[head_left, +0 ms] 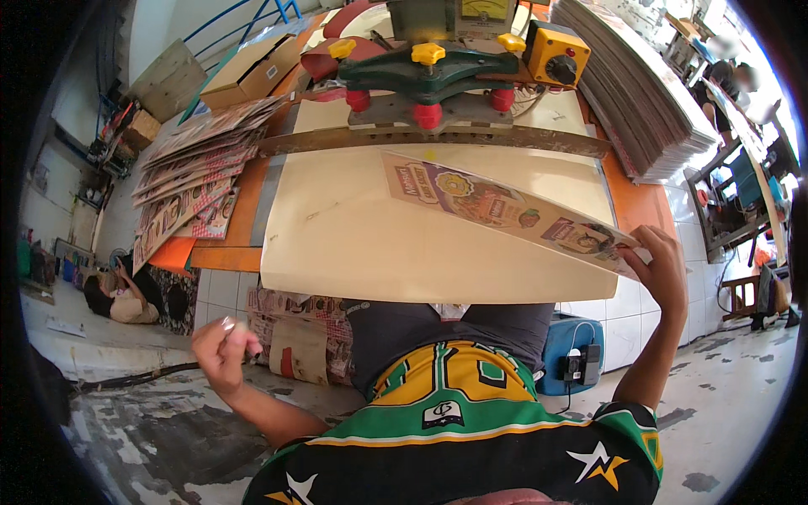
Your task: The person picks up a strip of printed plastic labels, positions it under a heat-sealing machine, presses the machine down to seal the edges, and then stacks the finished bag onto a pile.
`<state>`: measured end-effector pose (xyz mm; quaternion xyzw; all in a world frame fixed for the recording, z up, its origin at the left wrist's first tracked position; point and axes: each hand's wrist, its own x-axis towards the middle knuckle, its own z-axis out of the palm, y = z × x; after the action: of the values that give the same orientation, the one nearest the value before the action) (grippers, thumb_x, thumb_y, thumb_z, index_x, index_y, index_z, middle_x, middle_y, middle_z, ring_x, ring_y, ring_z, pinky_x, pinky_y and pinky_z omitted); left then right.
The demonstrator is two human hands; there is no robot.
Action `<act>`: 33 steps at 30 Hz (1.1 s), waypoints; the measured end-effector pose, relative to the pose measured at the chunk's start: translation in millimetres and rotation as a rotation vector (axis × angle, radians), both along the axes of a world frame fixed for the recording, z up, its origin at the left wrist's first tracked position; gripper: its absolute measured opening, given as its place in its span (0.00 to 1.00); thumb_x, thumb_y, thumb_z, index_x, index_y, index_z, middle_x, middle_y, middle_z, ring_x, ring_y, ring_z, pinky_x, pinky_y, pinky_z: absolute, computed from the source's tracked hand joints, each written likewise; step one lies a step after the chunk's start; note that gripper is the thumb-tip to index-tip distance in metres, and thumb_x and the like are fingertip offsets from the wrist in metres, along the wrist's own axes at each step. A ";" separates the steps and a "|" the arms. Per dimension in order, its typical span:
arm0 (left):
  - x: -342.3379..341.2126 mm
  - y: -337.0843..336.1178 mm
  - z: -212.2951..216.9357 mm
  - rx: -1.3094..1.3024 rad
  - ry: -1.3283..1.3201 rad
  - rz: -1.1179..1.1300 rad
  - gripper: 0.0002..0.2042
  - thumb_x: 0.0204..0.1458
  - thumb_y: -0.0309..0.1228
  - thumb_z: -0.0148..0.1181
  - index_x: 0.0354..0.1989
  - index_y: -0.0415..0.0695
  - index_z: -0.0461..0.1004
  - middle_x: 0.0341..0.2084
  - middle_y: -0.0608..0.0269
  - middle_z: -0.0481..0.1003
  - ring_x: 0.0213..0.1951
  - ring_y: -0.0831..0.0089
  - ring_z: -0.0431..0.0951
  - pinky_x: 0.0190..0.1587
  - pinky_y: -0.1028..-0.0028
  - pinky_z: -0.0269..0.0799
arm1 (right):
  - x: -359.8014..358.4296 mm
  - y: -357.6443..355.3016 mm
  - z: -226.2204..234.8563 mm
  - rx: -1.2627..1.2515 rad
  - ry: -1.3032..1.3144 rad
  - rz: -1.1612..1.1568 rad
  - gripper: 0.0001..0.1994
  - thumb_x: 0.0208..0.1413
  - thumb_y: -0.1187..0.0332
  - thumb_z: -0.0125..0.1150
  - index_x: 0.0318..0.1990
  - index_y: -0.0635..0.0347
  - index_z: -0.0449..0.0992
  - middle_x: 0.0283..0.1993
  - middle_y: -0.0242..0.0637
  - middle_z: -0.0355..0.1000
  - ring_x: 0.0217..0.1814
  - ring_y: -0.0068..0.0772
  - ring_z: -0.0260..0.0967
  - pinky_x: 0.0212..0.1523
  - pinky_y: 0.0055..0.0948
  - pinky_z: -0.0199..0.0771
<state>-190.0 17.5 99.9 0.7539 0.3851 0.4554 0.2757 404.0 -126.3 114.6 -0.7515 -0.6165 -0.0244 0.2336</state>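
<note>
Orange table [642, 202] | I saw the card [509, 210] slant far-left from the right hand [663, 265] pinching it | left hand [224, 353] curled, apart, contents unclear

I noted a printed card strip [509, 209], smooth, with a slight sheen — and a cream sheet [362, 231], smooth and matt. The long bar [316, 144] looked metal, dull and stained; the green frame [400, 77], painted metal; the yellow knobs [428, 54], glossy plastic. Box [252, 74]: matt cardboard. Shirt [484, 425]: cloth. Floor [715, 396]: rough, patchily worn.
</note>
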 end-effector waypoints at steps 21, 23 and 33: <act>177.0 -27.9 -81.3 -0.598 -0.262 -0.585 0.25 0.58 0.33 0.68 0.62 0.36 0.71 0.51 0.50 0.79 0.54 0.69 0.79 0.57 0.70 0.74 | -121.8 58.1 -10.0 0.072 0.725 0.270 0.08 0.57 0.70 0.69 0.37 0.66 0.78 0.25 0.38 0.74 0.27 0.23 0.71 0.30 0.27 0.70; 189.8 -37.2 -96.6 -0.566 -0.220 -0.659 0.25 0.58 0.33 0.68 0.61 0.35 0.71 0.54 0.50 0.78 0.57 0.70 0.77 0.59 0.70 0.72 | -142.6 68.7 -3.8 0.070 0.756 0.314 0.09 0.60 0.68 0.67 0.37 0.67 0.78 0.26 0.41 0.75 0.27 0.23 0.71 0.30 0.27 0.70; 181.7 -37.2 -115.8 -0.377 -0.198 -0.250 0.11 0.65 0.32 0.58 0.44 0.35 0.79 0.34 0.56 0.82 0.34 0.75 0.80 0.38 0.71 0.75 | -148.3 80.2 -9.7 -0.031 0.927 0.544 0.17 0.62 0.69 0.63 0.57 0.63 0.74 0.43 0.42 0.81 0.40 0.30 0.79 0.46 0.29 0.75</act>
<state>-8.3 -19.7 -16.0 0.6827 0.3380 0.4095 0.5020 255.7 -46.1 104.9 -0.4998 -0.6215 0.3806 0.4681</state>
